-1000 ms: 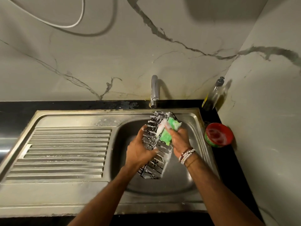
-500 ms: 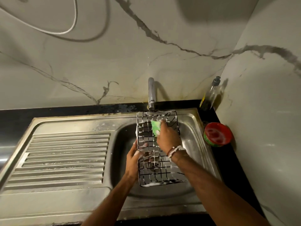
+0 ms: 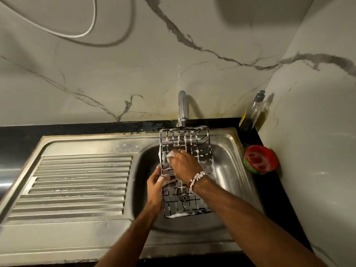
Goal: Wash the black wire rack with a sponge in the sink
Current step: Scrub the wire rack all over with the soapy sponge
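Right hand, gripping the sponge, has slid to the wire rack's left edge mid-frame; left hand still clasps that edge.

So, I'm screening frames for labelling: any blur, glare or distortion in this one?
Head view: the sponge under the right hand is motion-smeared; glare streaks the sink wall; wide-angle bending curves the counter edge; the tap casts a hard shadow on the wall.

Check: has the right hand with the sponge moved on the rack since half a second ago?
Yes. The right hand slid left across the wire rack, from below the faucet to the rack's left edge, nearer the drainboard.
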